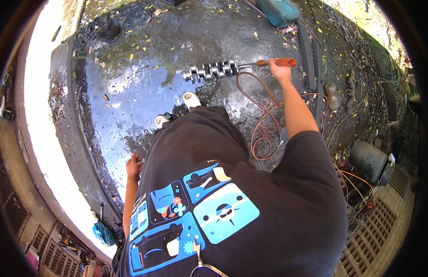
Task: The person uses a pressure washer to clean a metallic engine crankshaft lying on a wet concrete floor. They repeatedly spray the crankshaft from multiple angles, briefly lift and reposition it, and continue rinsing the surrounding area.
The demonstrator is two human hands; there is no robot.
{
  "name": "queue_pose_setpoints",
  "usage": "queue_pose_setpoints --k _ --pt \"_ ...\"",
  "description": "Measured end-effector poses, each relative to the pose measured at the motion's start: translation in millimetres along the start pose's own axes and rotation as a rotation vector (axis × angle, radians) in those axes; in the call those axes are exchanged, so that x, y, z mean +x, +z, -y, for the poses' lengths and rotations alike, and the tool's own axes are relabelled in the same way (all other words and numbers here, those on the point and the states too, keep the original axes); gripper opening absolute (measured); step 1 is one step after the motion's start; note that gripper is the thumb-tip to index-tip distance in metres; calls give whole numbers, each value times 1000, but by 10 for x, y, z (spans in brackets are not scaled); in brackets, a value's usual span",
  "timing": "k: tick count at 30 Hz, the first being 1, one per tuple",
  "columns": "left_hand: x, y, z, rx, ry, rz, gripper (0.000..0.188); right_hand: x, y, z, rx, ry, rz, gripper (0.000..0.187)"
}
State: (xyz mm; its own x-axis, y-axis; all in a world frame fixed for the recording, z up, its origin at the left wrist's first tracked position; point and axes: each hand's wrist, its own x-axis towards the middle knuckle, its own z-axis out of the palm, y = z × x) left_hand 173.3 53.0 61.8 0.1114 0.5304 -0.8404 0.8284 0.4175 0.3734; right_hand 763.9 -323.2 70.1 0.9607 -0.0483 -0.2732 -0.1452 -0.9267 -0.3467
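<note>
A shiny metal crankshaft lies on the wet dark ground ahead of my feet. My right hand is closed around a spray gun with an orange-red body, its far end facing right. The gun's thin metal nozzle points left and ends close to the crankshaft's right end; whether they touch I cannot tell. A reddish-brown hose loops on the ground below it; where it joins the gun is not plain. My left hand hangs low beside my body, fingers loosely bent, with nothing visible in it.
A teal container stands at the far right. Dark beams and a plastic bottle lie right of my arm. A grey cylindrical tank sits near a floor grate. A raised kerb runs along the left.
</note>
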Motion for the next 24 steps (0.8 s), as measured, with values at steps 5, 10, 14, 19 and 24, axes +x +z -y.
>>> queue_pose_setpoints --k 5,10,14,19,24 --pt "18 32 -16 73 34 6 55 7 -49 10 15 -13 34 46" --pt "-36 48 -101 30 23 -12 55 128 -28 -55 42 -14 4 49" --pt "-55 32 -109 23 14 -37 55 197 -40 -26 37 60 14 53" --pt "30 49 -21 28 15 5 56 227 -109 0 47 149 -13 57" --pt "156 134 30 0 16 44 57 424 -17 -99 199 272 -2 58"
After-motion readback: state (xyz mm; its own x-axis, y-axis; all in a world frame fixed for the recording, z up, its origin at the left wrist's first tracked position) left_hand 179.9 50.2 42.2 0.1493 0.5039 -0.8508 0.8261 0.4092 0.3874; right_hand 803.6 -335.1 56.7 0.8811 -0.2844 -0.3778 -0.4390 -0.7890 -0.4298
